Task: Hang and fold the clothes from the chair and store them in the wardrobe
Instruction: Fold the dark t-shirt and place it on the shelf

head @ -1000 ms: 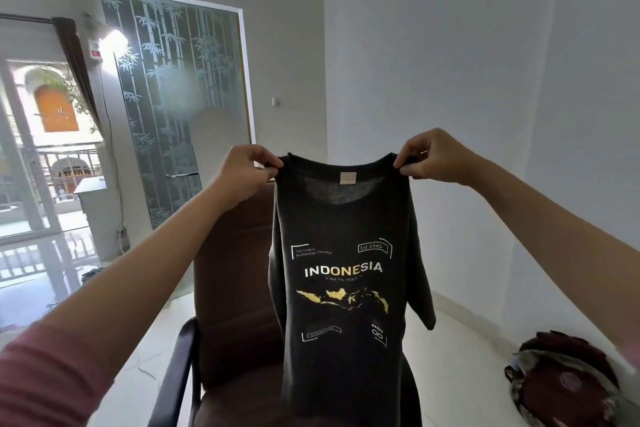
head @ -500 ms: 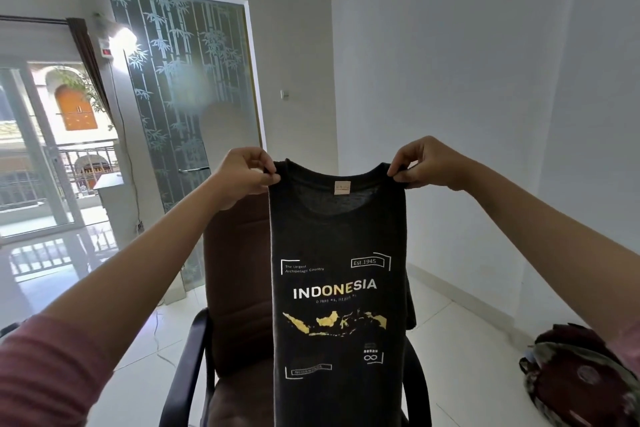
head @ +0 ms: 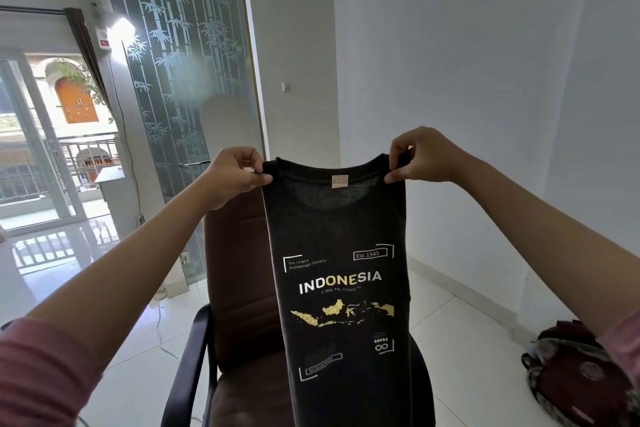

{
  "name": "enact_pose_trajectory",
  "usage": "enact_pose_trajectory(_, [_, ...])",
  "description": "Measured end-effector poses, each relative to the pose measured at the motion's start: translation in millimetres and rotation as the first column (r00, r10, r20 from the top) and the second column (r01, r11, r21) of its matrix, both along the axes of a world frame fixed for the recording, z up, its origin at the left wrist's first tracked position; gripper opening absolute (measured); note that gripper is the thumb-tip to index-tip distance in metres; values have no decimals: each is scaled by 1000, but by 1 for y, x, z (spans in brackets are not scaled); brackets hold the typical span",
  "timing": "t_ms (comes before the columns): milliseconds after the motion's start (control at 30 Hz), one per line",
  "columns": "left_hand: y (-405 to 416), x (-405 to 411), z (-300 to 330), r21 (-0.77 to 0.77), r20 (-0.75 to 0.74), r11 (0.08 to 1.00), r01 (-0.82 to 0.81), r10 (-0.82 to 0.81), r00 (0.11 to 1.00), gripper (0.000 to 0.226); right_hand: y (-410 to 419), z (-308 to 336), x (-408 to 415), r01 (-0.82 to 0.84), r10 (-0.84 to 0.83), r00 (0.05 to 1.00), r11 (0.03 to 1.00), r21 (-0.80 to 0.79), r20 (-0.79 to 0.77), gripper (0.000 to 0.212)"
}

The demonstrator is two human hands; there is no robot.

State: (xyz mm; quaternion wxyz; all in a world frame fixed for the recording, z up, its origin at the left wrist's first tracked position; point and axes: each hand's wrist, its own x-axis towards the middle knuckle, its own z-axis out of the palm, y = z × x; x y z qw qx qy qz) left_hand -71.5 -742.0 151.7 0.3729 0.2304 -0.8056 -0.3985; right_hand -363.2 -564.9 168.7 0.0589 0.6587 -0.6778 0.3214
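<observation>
A black T-shirt (head: 341, 229) with "INDONESIA" and a yellow map print hangs in front of me, print facing me. My left hand (head: 235, 175) pinches its left shoulder and my right hand (head: 420, 158) pinches its right shoulder. The sleeves look tucked behind, so the shirt hangs as a narrow panel. Behind it stands a brown office chair (head: 239, 274) with black armrests; the shirt hides most of its seat. No wardrobe is in view.
A frosted glass door (head: 187, 80) with a bamboo pattern is behind the chair. A sliding glass door (head: 38, 149) opens to a balcony at the left. A dark patterned bag (head: 581, 378) lies on the white tiled floor at the lower right, near the wall.
The right sleeve that stuck out has gone behind the shirt, leaving a narrow panel. The view has shifted, so the door and the chair sit further right in the frame.
</observation>
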Motion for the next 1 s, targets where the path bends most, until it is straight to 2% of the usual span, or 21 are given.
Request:
enact_pose_trajectory(133, [0,0,2,-18,-19,1000,-25,25,1000,32,-3,2,8,10,-9,999,1000,25,-35,21])
enact_pose_trajectory(267, [3,1,6,-24,-9,998,-54,54,998,32,-9,-3,17,62,-63,998,997,-40,-14,21])
enact_pose_trajectory(367, [6,2,9,-99,133,985,-143,155,979,29,-16,-10,25,149,-148,989,986,-71,17,20])
enact_pose_trajectory(467, [8,3,10,-169,347,962,-217,264,900,25,-20,-14,31,209,-209,977,978,6,36,17])
enact_pose_trajectory(533, [10,4,8,-191,416,945,-267,324,850,22,-21,-17,35,229,-231,973,971,63,20,12])
enact_pose_trajectory(700, [14,5,-6,-265,365,891,-369,447,817,13,-17,-23,41,289,-289,957,956,55,-14,11])
enact_pose_trajectory(833, [18,5,-10,-342,356,836,-429,538,764,13,-15,-28,47,266,-266,964,963,36,11,12])
enact_pose_trajectory(1000, [19,8,-16,-272,306,846,-459,528,792,20,-18,-34,48,296,-296,954,955,0,-39,8])
